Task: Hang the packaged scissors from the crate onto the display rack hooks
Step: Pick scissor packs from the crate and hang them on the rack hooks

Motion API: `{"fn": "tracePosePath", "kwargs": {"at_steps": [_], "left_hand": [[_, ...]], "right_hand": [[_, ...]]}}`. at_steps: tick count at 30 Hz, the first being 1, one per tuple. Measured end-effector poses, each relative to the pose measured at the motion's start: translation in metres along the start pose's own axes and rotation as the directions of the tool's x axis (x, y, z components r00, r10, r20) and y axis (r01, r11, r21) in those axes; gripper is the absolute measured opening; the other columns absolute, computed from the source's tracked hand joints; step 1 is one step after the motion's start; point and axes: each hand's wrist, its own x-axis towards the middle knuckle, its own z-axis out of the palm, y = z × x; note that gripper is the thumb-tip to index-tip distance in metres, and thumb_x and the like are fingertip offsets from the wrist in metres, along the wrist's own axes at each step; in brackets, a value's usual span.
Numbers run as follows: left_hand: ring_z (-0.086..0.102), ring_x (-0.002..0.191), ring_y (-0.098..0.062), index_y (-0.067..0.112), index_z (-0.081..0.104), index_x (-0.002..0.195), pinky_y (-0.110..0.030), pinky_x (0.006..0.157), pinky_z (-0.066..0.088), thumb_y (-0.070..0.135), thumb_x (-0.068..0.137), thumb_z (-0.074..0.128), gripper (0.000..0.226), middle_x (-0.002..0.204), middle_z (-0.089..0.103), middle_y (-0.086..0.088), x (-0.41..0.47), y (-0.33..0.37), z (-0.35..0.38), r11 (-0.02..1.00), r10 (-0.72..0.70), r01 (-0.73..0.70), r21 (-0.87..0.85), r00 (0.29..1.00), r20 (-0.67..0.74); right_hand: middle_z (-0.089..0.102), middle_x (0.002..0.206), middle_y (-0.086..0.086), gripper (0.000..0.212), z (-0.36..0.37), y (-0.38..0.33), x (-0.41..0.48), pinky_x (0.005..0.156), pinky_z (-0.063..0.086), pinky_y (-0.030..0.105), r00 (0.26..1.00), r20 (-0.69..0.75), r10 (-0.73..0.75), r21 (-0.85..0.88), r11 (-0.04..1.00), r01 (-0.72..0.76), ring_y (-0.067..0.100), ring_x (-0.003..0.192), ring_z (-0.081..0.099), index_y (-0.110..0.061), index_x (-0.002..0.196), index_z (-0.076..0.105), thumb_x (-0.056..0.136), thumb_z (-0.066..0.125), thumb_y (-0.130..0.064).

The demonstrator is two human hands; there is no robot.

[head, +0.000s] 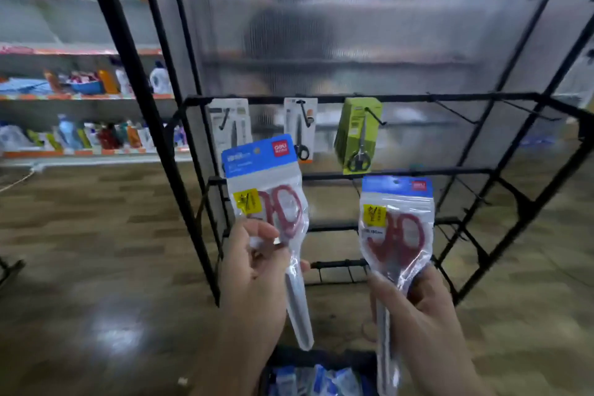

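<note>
The left hand [254, 270] is clamped on a first pack [266, 199] of red-handled scissors. We see thumb and fingers pinching the clear bag just below the handles, with the blue header card uppermost. The right hand [421, 309] grips a second pack [397, 222] of the same kind lower down, around the blades, and this one is also upright. Both packs are held in the air in front of the display rack [135, 80], apart from each other, and neither is on a hook.

The rack is a black metal frame backed by a ribbed translucent panel [353, 35]. On its middle bar we count three packs already hanging from hooks [375, 115]: two white packs [300, 125] and, to their right, a green pack [358, 135]. Further right along that bar the hooks are bare. At the bottom edge of the view, between the two wrists, is the dark crate [337, 357], with more blue-topped packs lying in it.

The floor [80, 235] is brown, wood-patterned and glossy, and we note a bright patch of reflected light at lower left. Behind the rack on the left stand shop shelves [80, 96] with orange edges, carrying bottles and a blue basin. The picture is too blurred for us to read any of their labels.
</note>
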Motion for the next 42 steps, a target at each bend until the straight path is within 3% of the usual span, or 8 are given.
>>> {"fn": "tracePosePath", "kwargs": {"at_steps": [5, 11, 15, 20, 23, 26, 35, 42], "left_hand": [[0.076, 0.073, -0.032, 0.022, 0.056, 0.087, -0.041, 0.068, 0.054, -0.009, 0.095, 0.059, 0.032, 0.095, 0.070, -0.005, -0.027, 0.012, 0.039, 0.993, -0.106, 0.102, 0.056, 0.991, 0.086], [0.074, 0.093, -0.026, 0.059, 0.054, 0.118, -0.032, 0.067, 0.061, -0.007, 0.093, 0.065, 0.071, 0.113, 0.074, 0.015, -0.049, 0.026, 0.118, 0.998, -0.058, 0.060, -0.013, 0.988, 0.146], [0.076, 0.085, -0.031, 0.054, 0.036, 0.140, -0.036, 0.061, 0.061, -0.005, 0.095, 0.064, 0.079, 0.109, 0.077, 0.007, -0.060, 0.021, 0.160, 0.986, -0.140, 0.147, -0.074, 0.986, 0.088], [0.073, 0.082, -0.037, 0.032, 0.065, 0.108, -0.049, 0.068, 0.060, 0.018, 0.104, 0.058, 0.017, 0.104, 0.076, -0.014, -0.069, 0.008, 0.192, 0.986, -0.168, 0.167, 0.022, 0.986, 0.008], [0.073, 0.094, -0.042, 0.034, 0.072, 0.094, -0.065, 0.092, 0.055, 0.014, 0.103, 0.057, 0.027, 0.100, 0.078, -0.009, -0.066, 0.003, 0.198, 0.982, -0.182, 0.182, 0.040, 0.983, -0.011], [0.071, 0.101, -0.044, 0.033, 0.075, 0.090, -0.068, 0.099, 0.050, 0.008, 0.100, 0.058, 0.031, 0.102, 0.078, -0.009, -0.055, 0.001, 0.200, 0.983, -0.186, 0.186, -0.007, 0.981, -0.063], [0.073, 0.072, -0.007, 0.036, 0.081, 0.071, -0.031, 0.074, 0.053, 0.013, 0.097, 0.064, 0.038, 0.077, 0.078, 0.005, -0.012, -0.017, 0.211, 0.980, -0.181, 0.187, -0.069, 0.980, 0.084], [0.074, 0.086, -0.011, 0.030, 0.074, 0.099, -0.024, 0.071, 0.056, 0.000, 0.096, 0.062, 0.033, 0.095, 0.078, 0.005, 0.015, -0.034, 0.238, 0.991, -0.117, 0.127, -0.044, 0.974, 0.192]], "right_hand": [[0.071, 0.072, -0.008, 0.025, -0.058, -0.023, -0.002, 0.061, 0.050, 0.017, 1.000, -0.006, 0.005, -0.010, 1.000, -0.005, 0.004, 0.064, 0.065, -0.018, 0.110, 0.070, 0.093, 0.067, 0.000], [0.064, 0.066, 0.003, 0.028, -0.136, -0.038, 0.015, 0.051, 0.050, 0.030, 0.999, -0.027, 0.045, 0.066, 0.997, -0.043, 0.017, 0.057, 0.059, -0.040, 0.090, 0.078, 0.085, 0.073, -0.012], [0.064, 0.067, 0.006, 0.024, -0.181, -0.048, 0.025, 0.050, 0.048, 0.031, 0.997, -0.002, 0.082, 0.172, 0.982, -0.080, 0.020, 0.056, 0.059, -0.033, 0.090, 0.079, 0.067, 0.071, -0.036], [0.068, 0.068, 0.027, 0.030, -0.214, -0.046, 0.040, 0.057, 0.047, 0.035, 0.996, -0.012, 0.088, 0.175, 0.981, -0.085, 0.031, 0.056, 0.059, -0.017, 0.085, 0.078, 0.074, 0.072, -0.045], [0.076, 0.082, 0.020, 0.029, -0.217, -0.043, 0.052, 0.077, 0.053, 0.050, 0.995, -0.039, 0.091, 0.223, 0.971, -0.080, 0.042, 0.074, 0.071, -0.027, 0.087, 0.082, 0.070, 0.081, -0.050], [0.077, 0.084, 0.018, 0.023, -0.215, -0.041, 0.067, 0.072, 0.055, 0.045, 0.990, -0.037, 0.136, 0.240, 0.963, -0.123, 0.037, 0.069, 0.072, -0.017, 0.079, 0.082, 0.072, 0.072, -0.037], [0.078, 0.097, 0.015, 0.019, -0.211, -0.042, 0.105, 0.062, 0.060, 0.033, 0.988, -0.155, 0.023, 0.154, 0.988, 0.001, 0.028, 0.081, 0.075, -0.010, 0.104, 0.075, 0.087, 0.069, -0.015], [0.078, 0.092, 0.008, 0.034, -0.235, -0.045, 0.139, 0.068, 0.056, 0.037, 0.984, -0.162, -0.072, -0.012, 0.997, 0.071, 0.020, 0.079, 0.074, -0.022, 0.095, 0.079, 0.089, 0.062, 0.007]]}}
